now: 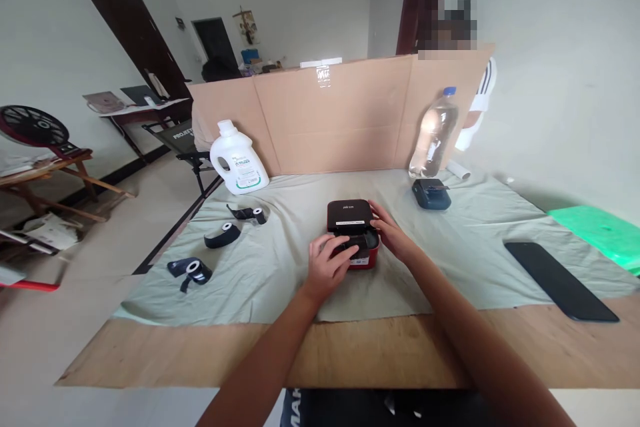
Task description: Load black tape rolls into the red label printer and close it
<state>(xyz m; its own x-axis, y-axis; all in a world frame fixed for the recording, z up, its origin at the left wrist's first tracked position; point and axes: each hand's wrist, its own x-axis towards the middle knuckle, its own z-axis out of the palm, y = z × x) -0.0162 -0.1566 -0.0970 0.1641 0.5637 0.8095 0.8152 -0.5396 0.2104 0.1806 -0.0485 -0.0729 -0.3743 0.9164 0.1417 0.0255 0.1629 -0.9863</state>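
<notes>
Centre frame: right hand (pixel 395 238) touches an open box (pixel 371 259); left hand (pixel 326 268) dips inside; I can't tell either's grip; I'd hold the box steady.

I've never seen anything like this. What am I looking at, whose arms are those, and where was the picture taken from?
There's no robot arm here: a person works with two bare hands. The single picture comes from a camera worn on their head, looking forward and down.

The left hand has its fingers over the front of a small black-and-red box; what lies under them is hard to make out. The right hand is at the box's right side.

On the pale green cloth are three small dark rolls to the left, a white jug, a clear bottle with a blue cap, a dark boxy object and a flat dark slab. Behind stands a cardboard panel.
</notes>
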